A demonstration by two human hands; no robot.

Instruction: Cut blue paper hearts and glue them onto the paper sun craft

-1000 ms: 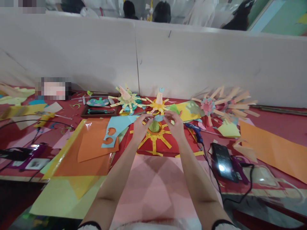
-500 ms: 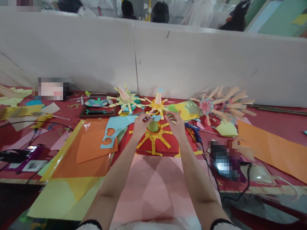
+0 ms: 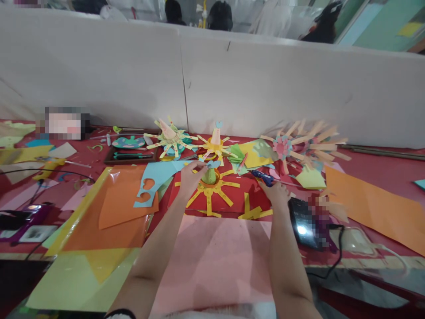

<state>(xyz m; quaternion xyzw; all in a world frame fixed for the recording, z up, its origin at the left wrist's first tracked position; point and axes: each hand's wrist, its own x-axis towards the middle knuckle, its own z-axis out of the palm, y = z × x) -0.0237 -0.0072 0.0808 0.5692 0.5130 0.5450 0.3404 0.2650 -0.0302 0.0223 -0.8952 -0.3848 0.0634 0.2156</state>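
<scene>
My left hand (image 3: pixel 193 175) pinches a light blue paper heart (image 3: pixel 214 164) at the top of a green paper cone (image 3: pixel 210 176). The cone stands in a yellow paper ring with flat yellow strips (image 3: pixel 209 201) spreading outward like rays. Over to the right, my right hand (image 3: pixel 276 194) lies over the handle of a dark blue glue gun (image 3: pixel 263 177), thumb on the left side and fingers on the right. The hand hides most of the handle. Beneath the yellow piece is a red sheet (image 3: pixel 232 188).
Two similar cone pieces (image 3: pixel 215 144) (image 3: pixel 169 135) stand behind. Strip flowers (image 3: pixel 283 147) lie at the back right. Orange sheets (image 3: pixel 128 208), a cut blue sheet (image 3: pixel 159 175) and a pink sheet (image 3: pixel 215 261) cover the near table. A phone (image 3: pixel 305 223) sits right.
My right hand has left the heart and moved right and down to the glue gun. The left hand stays at the heart. The view has shifted slightly.
</scene>
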